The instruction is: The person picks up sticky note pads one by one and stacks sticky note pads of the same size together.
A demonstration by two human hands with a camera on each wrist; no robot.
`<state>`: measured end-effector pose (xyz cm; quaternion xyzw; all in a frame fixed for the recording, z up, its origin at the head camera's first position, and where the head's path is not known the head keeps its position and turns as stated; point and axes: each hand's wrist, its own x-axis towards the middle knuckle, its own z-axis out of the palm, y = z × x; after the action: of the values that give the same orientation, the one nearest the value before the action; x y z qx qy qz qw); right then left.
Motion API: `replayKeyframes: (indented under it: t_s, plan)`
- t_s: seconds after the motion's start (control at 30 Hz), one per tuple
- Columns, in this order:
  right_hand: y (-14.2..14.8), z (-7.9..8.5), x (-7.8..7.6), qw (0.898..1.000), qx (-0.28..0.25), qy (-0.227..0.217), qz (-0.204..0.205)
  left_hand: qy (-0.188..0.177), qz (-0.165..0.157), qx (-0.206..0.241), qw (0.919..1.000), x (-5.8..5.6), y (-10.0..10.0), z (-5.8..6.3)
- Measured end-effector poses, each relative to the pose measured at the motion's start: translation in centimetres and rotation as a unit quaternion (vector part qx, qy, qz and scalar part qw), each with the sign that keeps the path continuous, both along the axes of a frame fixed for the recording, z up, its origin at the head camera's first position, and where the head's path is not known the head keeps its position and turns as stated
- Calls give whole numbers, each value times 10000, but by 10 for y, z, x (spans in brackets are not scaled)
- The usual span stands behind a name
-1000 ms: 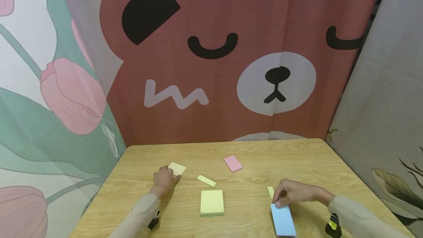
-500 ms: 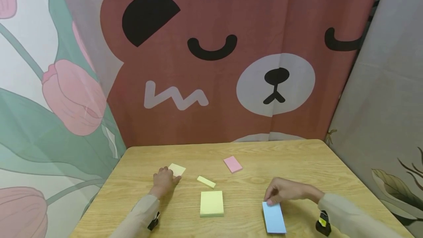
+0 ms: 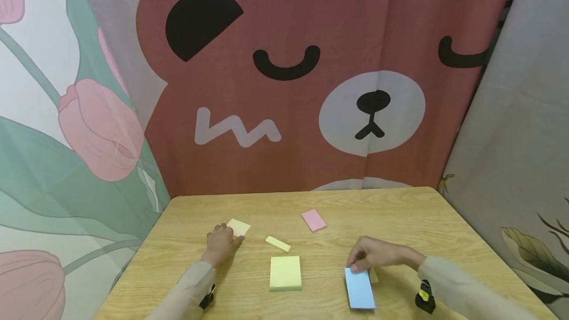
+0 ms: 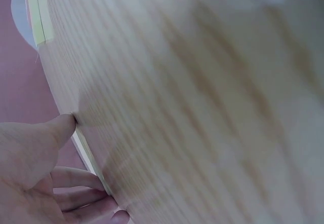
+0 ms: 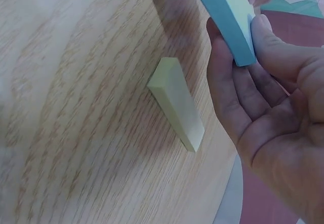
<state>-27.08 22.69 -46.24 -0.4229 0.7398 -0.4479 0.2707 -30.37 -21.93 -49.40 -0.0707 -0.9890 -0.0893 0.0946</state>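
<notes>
My right hand (image 3: 369, 253) pinches a light-blue sticky note pad (image 3: 361, 289) by its far end, thumb on one face and fingers behind. In the right wrist view the blue pad (image 5: 225, 19) is raised off the table. A narrow yellow sticky note pad (image 5: 177, 102) lies on the wood below that hand; in the head view only a corner of it (image 3: 373, 275) shows behind the blue pad. My left hand (image 3: 221, 246) rests at the far left, thumb and fingers at opposite edges of a pale yellow sticky note pad (image 3: 239, 227), partly covered by the fingers.
A thick square yellow sticky note pad (image 3: 285, 273) lies at the table's middle front. Behind it lies another narrow yellow pad (image 3: 278, 244), and farther back a pink pad (image 3: 313, 220). A bear-print curtain (image 3: 284, 162) hangs along the wooden table's (image 3: 400, 211) back edge.
My right hand has carried the blue pad leftward and slightly away from me, passing over the narrow yellow pad, which now shows on its right. The left hand stays put.
</notes>
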Motion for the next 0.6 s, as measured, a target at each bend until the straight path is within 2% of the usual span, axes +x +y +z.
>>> replayKeyframes:
  t_s: [0.23, 0.47, 0.6]
  plan:
    - [-9, 1, -3, 9998, -2, 167, 69, -53, -48, -11, 10000, 2, 0, 3]
    - [-18, -1, -8, 9998, 106, 122, -66, -77, -8, -25, 10000, 2, 0, 3]
    - [-23, -2, -11, 9995, 95, 280, -64, -76, 30, -37, 10000, 1, 0, 3]
